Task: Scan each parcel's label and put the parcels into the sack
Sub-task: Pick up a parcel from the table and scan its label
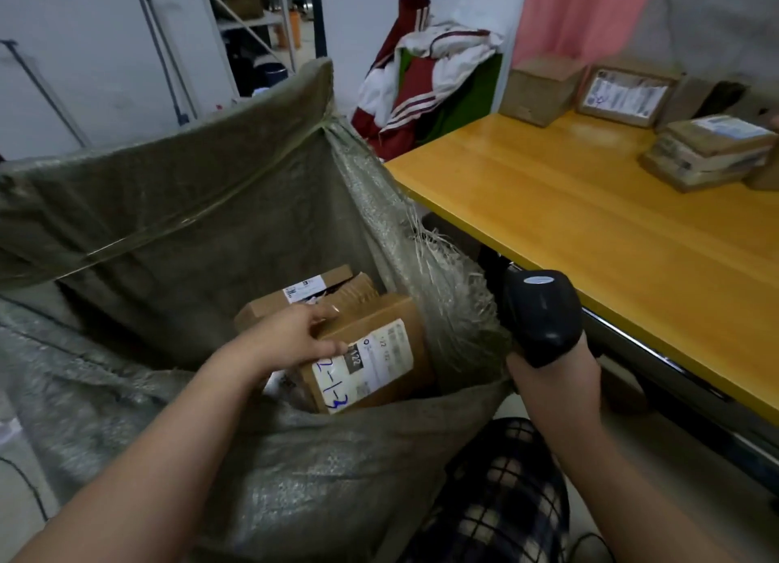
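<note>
Our left hand (295, 339) grips the upper edge of a labelled parcel (379, 352), thumb on the label. The parcel sits tilted inside the open sack (168, 208), over other boxes (295, 297). Our right hand (552, 377) is wrapped round the scanner (541, 314), just beside the sack. More parcels (708, 153) lie on the table (569, 208).

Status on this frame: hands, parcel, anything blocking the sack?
Left hand grips labelled parcel, low inside sack. Right hand holds scanner, off to the side. Second parcel already in sack; parcel stack waiting on table. Sack mouth unobstructed.
</note>
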The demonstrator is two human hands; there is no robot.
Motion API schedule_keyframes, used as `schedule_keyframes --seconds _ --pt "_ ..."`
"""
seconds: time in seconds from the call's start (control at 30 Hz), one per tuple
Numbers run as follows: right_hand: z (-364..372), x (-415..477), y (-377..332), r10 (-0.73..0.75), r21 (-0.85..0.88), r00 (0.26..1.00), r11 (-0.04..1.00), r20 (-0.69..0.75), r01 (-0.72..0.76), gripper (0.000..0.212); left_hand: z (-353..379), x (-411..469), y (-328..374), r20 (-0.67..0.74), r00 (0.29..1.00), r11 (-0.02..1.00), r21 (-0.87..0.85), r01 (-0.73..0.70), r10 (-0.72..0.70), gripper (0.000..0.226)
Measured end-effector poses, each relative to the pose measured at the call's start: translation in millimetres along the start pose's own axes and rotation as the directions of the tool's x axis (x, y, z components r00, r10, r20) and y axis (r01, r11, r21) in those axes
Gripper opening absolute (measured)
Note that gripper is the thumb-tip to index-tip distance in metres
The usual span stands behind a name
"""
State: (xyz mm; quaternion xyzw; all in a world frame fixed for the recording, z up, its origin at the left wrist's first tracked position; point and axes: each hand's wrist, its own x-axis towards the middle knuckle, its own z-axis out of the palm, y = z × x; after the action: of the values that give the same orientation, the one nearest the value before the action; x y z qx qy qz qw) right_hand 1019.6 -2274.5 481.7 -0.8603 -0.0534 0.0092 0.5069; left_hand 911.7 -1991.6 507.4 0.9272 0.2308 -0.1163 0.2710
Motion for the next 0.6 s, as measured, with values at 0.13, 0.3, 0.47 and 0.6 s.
schedule_keyframes --seconds 0.13,0.3,0.47,0.6 --pt "-21 0 6 -0.026 0.006 1.0 1.0 0.003 0.026 0.039 -1 15 36 -0.216 0.969 0.991 0.088 -0.1 0.117 0.053" --pt "-57 14 3 -0.063 0.098 0.996 0.993 -0.055 0.069 0.031 -6 33 112 -0.311 0.887 0.939 0.159 -0.306 0.342 0.042" --pt "-116 52 -7 -0.056 0.06 0.992 0.996 -0.114 0.063 0.021 8 65 214 -0.233 0.796 0.826 0.236 -0.511 0.559 0.042" --pt "-168 92 -11 -0.056 -0.109 0.989 0.993 -0.137 0.041 0.015 25 99 301 -0.198 0.721 0.745 0.263 -0.614 0.664 0.043"
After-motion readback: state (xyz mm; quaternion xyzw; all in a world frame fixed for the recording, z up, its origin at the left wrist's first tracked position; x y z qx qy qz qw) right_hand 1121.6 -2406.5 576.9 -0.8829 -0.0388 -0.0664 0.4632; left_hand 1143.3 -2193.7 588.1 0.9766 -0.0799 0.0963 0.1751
